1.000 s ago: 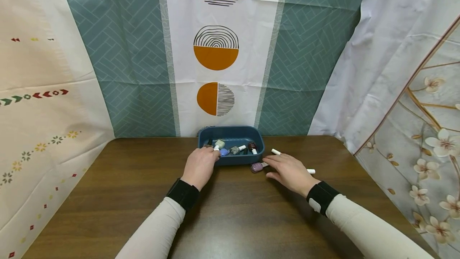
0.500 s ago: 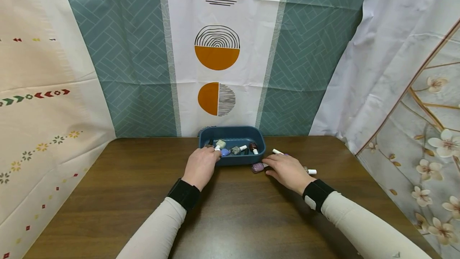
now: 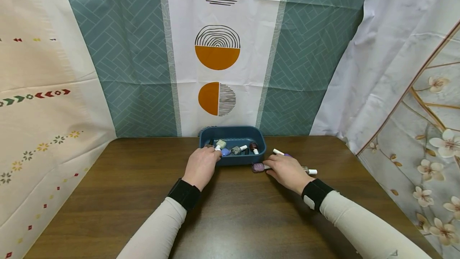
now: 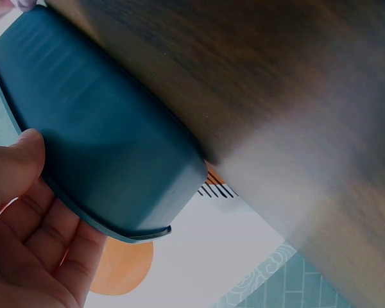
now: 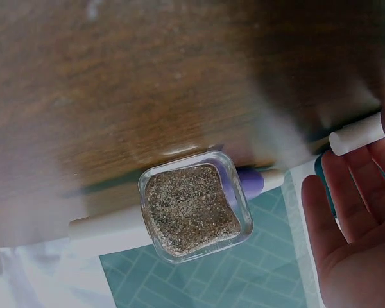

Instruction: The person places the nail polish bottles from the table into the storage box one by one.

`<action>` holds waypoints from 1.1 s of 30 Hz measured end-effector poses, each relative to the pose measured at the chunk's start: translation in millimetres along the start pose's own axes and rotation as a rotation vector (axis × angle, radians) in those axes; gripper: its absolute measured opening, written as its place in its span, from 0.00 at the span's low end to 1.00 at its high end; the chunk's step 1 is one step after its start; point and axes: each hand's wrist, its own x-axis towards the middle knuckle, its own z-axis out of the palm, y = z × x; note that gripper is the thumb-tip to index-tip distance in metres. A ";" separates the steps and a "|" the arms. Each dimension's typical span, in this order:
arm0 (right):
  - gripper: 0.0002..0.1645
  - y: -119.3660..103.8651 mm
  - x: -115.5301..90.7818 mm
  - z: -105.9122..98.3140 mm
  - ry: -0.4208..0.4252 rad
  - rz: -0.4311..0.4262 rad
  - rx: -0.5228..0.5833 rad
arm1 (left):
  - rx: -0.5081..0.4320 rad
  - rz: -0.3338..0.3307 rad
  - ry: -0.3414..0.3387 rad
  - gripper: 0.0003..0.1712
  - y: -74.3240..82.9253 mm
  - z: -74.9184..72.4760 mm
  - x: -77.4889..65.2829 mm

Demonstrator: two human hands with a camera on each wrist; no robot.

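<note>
My left hand (image 3: 201, 164) grips the near left rim of a dark blue bin (image 3: 233, 160). In the left wrist view the thumb (image 4: 27, 160) lies along the bin's outer wall, the fingers at its rim. Just right of the bin my right hand (image 3: 286, 172) pinches the white cap (image 5: 359, 135) of a lilac nail polish bottle (image 3: 257, 167), which lies on its side at the bin's front right corner. Inside the bin are several nail polish bottles, among them a pale green one (image 3: 221, 144), a blue one (image 3: 225, 152) and a dark red one (image 3: 253, 147).
Beside the right hand lies a gold-glitter nail polish bottle (image 5: 192, 208) with a white cap. Behind that hand a purple bottle with a white cap (image 3: 278, 151) is partly hidden. The wooden table (image 3: 230, 219) ends at a patterned cloth (image 3: 217, 103) close behind the bin.
My right hand has shifted slightly left, and the lilac bottle has turned a little at its fingertips. More of the glitter and purple bottles shows. The left hand stays on the bin.
</note>
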 end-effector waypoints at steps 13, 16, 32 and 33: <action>0.10 -2.5 -1.3 -0.1 -0.028 0.026 0.018 | -0.002 0.008 0.016 0.06 -0.5 0.4 -0.7; 0.10 -3.3 -1.5 -0.8 -0.033 0.032 0.022 | 0.002 0.005 0.008 0.06 -0.6 0.5 -0.7; 0.14 -7.5 -11.7 -11.0 -0.056 0.042 0.023 | -0.018 0.016 0.029 0.06 -2.1 1.5 -0.6; 0.14 -7.8 -12.5 -12.1 -0.052 0.042 0.022 | -0.020 0.015 0.031 0.06 -2.2 1.4 -0.3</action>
